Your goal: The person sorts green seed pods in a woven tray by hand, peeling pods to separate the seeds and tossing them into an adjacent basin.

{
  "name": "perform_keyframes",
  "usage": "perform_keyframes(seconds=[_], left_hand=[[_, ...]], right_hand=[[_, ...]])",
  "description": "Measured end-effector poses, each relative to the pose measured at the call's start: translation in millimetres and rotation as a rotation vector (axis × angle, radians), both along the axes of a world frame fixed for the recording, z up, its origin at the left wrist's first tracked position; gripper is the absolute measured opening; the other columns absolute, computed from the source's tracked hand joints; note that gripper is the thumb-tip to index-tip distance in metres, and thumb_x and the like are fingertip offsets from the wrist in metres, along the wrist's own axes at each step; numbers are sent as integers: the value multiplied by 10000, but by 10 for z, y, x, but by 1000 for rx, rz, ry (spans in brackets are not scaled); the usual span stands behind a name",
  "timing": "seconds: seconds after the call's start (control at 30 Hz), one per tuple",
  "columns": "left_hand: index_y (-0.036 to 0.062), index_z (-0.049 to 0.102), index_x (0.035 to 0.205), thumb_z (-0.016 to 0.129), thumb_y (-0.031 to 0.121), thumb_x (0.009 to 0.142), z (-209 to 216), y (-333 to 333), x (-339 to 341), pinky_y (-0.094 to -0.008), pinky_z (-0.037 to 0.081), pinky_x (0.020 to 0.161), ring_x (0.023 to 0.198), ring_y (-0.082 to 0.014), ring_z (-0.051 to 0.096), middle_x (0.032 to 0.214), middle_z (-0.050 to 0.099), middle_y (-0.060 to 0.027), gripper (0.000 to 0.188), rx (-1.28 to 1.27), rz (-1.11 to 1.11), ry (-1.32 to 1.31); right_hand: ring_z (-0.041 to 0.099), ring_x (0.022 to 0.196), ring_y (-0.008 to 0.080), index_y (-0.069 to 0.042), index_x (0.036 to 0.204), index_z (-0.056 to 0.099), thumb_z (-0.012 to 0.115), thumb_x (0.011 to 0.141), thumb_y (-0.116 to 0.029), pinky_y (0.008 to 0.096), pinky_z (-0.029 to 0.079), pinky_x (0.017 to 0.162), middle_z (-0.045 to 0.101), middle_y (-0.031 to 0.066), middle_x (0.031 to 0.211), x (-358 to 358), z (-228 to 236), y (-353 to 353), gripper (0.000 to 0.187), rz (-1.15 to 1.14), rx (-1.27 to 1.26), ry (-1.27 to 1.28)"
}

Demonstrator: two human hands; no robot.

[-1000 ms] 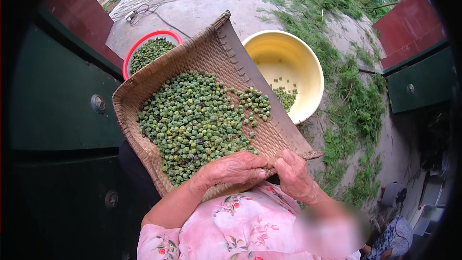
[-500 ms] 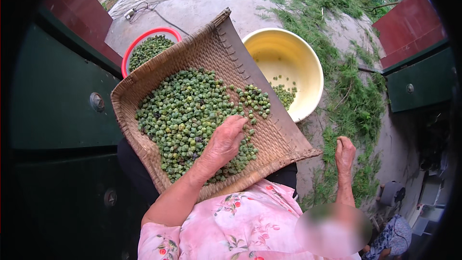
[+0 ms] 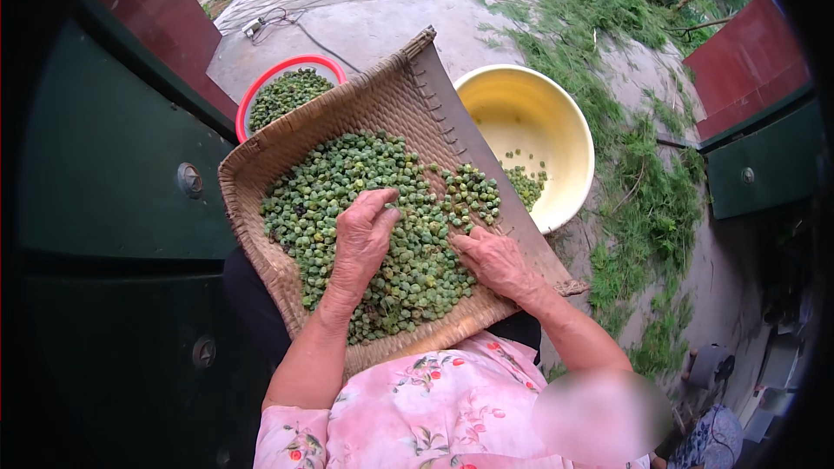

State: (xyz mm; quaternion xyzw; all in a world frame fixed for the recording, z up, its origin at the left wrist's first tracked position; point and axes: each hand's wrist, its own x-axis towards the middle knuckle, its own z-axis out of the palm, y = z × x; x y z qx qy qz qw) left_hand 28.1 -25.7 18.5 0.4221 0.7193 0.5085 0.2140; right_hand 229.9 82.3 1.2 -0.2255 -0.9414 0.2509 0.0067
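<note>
A woven winnowing basket (image 3: pixel 417 91) lies tilted across my lap, holding a broad heap of small round green berries (image 3: pixel 321 182), some yellowish and a few dark. Over the middle of the heap is my left hand (image 3: pixel 365 230), its fingers curled and closed; whatever they hold is too small to make out. My right hand (image 3: pixel 497 260) reaches in from the right, fingertips drawn together at the edge of the heap, beside a smaller cluster of berries (image 3: pixel 471 193). What is between those fingertips is hidden.
Beyond the basket stand a red-rimmed basin (image 3: pixel 315 61) full of green berries and a yellow basin (image 3: pixel 569 135) with a few berries at its bottom. Cut green branches (image 3: pixel 647 234) litter the ground on the right. Dark green door panels (image 3: pixel 113 165) flank my left side.
My right hand has come from outside the basket onto the berries. My left hand has shifted left, away from the smaller cluster. The view has shifted slightly.
</note>
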Motion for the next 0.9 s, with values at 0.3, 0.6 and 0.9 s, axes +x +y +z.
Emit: perform_keyframes(seconds=[0.3, 0.6, 0.9], left_hand=[[-10, 637, 1057, 607, 1, 816, -6, 8, -17, -295, 514, 738, 853, -210, 654, 976, 655, -129, 243, 8, -11, -25], [-13, 636, 1020, 617, 4, 802, -23, 43, 9, -327, 510, 726, 837, -279, 650, 938, 646, -158, 220, 20, -33, 52], [-2, 632, 1040, 632, 12, 788, -46, 57, 76, -332, 511, 749, 865, -294, 648, 946, 645, -168, 252, 8, -82, 42]], right_hand=[[570, 763, 305, -95, 962, 643, 625, 797, -74, 400, 455, 665, 526, 124, 820, -360, -181, 317, 167, -242, 79, 196], [614, 806, 290, -148, 964, 667, 520, 808, -35, 402, 514, 674, 504, 116, 913, -721, -278, 520, 242, -90, 215, 92], [591, 689, 192, -23, 885, 606, 596, 803, 4, 313, 477, 590, 559, 83, 807, -514, -225, 420, 87, -342, -164, 473]])
